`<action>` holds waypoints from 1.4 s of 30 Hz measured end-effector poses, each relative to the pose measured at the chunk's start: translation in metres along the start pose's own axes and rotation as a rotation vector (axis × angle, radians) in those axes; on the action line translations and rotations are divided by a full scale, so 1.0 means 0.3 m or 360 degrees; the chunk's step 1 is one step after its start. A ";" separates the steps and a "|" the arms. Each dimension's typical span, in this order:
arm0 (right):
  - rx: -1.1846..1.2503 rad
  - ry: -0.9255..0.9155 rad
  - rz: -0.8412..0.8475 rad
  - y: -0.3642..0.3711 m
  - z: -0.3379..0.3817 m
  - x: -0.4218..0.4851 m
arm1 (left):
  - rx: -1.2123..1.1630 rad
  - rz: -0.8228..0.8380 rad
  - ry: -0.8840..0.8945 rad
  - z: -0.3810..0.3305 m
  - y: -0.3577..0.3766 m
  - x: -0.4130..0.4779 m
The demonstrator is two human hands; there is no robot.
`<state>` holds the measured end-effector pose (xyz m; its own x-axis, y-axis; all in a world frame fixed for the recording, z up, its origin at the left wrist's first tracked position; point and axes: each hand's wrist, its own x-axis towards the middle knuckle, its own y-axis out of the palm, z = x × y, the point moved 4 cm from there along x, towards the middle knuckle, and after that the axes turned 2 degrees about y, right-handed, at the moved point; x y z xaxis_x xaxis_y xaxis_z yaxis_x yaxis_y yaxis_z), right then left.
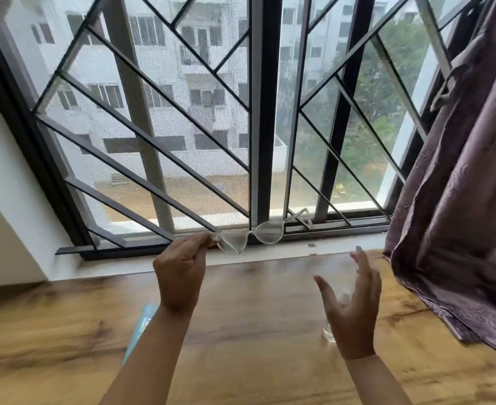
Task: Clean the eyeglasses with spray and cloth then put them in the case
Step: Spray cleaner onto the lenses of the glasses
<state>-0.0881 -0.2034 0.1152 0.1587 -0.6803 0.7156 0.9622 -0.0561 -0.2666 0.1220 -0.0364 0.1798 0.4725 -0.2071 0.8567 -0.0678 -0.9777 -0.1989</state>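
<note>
My left hand (181, 268) is raised above the wooden table (255, 317) and pinches one end of the clear-framed eyeglasses (251, 236), which stretch to the right in front of the window sill. My right hand (350, 305) is open, fingers spread, to the right of the glasses and apart from them. A clear object (328, 334), perhaps the spray bottle, stands on the table mostly hidden behind my right hand. A light blue flat item (141, 325) lies on the table behind my left forearm; I cannot tell whether it is the cloth or the case.
A barred, meshed window (255, 127) fills the back, with a white sill (270, 255) along the table's far edge. A purple curtain (460, 214) hangs at the right and drapes onto the table corner. A white wall (4, 200) is at the left.
</note>
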 end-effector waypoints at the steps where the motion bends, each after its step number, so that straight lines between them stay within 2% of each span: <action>1: -0.0068 0.0024 0.0010 0.003 -0.039 -0.039 | -0.0005 -0.0020 0.0015 -0.003 0.001 0.004; 5: -0.0213 0.0022 0.0199 0.033 -0.161 -0.148 | -0.0039 -0.0075 0.0098 -0.008 0.007 0.016; 16: -0.0009 0.0140 0.0191 0.063 -0.171 -0.172 | -0.0059 -0.0113 0.0089 -0.006 0.007 0.021; 22: 0.0300 -0.0049 0.0229 0.103 0.028 -0.162 | -0.0026 -0.0090 0.0080 -0.007 0.027 0.009; 27: 0.0517 -0.0208 0.0201 0.135 0.217 -0.088 | 0.0167 0.0025 0.0243 -0.004 0.053 -0.010; 37: 0.0456 -0.0270 0.0160 0.166 0.289 -0.043 | 0.0249 0.0051 0.0294 -0.017 0.043 -0.006; 42: 0.0349 -0.0291 0.0234 0.164 0.281 -0.053 | 0.0254 0.0058 0.0285 -0.013 0.040 -0.006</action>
<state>-0.0246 -0.1336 0.1452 0.3175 -0.5255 0.7893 0.9477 0.2052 -0.2446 0.1169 -0.0480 0.1775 0.3080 -0.2593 0.9154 0.0641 -0.9543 -0.2919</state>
